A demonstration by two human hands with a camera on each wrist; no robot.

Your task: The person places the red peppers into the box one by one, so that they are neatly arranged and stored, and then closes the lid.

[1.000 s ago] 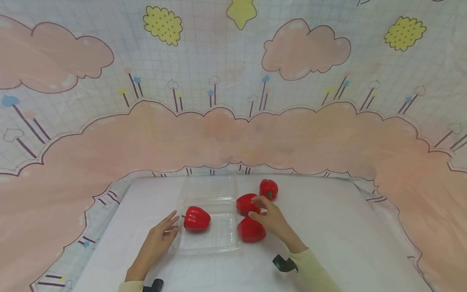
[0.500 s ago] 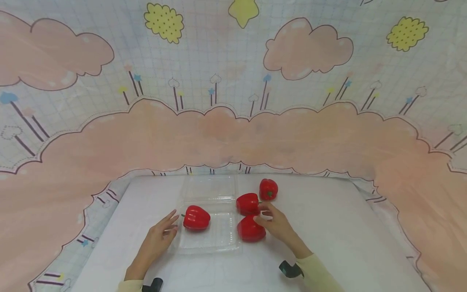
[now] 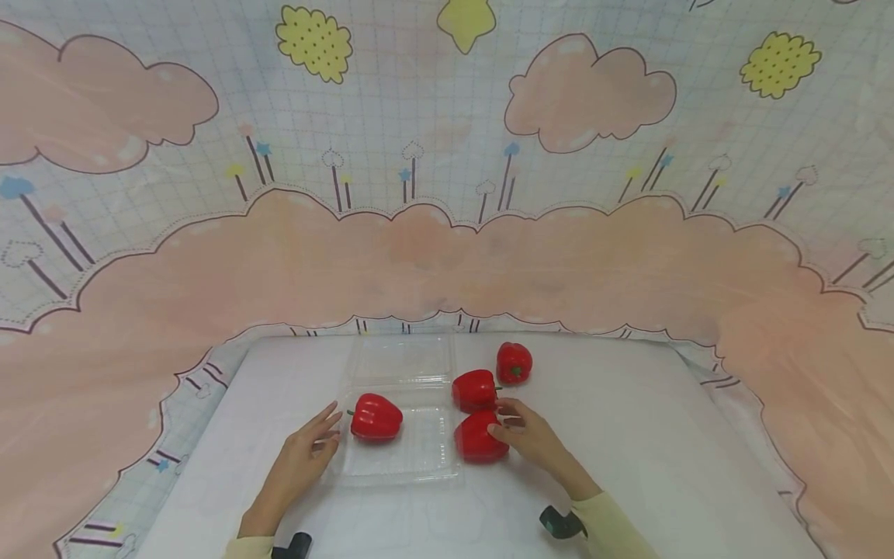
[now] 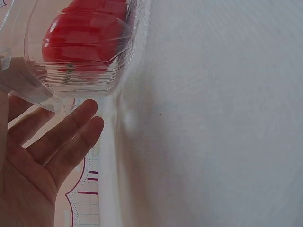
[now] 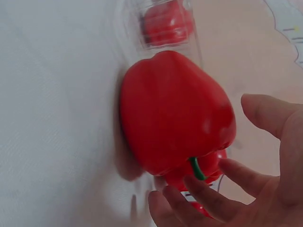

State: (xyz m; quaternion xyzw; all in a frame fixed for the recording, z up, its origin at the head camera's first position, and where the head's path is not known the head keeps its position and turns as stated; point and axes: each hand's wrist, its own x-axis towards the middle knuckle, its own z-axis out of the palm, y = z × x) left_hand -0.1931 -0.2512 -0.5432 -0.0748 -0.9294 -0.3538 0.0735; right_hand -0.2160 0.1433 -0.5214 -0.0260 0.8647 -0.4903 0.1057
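Note:
A red bell pepper (image 3: 375, 418) lies on its side in the base of a clear plastic clamshell box (image 3: 422, 460), its green stem pointing left. Beside the box's left wall my left hand (image 3: 299, 460) holds nothing, its fingers extended just short of the plastic (image 4: 80, 86). Three more red peppers stand right of the box: a near one (image 3: 480, 439), a middle one (image 3: 473, 390) and a far one (image 3: 514, 362). At the near pepper my right hand (image 3: 536, 441) spreads thumb and fingers around its right side, with gaps showing in the right wrist view.
The box's lid (image 3: 401, 361) lies folded back behind its base. White cloth covers the table (image 3: 615, 404). A curtain (image 3: 447, 264) printed with clouds hangs behind and around the sides. A dark wrist camera (image 3: 562, 522) sits at the right sleeve.
My right hand has come back from the middle pepper toward the near pepper, shifting slightly right and nearer to me. My left hand and the peppers have stayed where they were.

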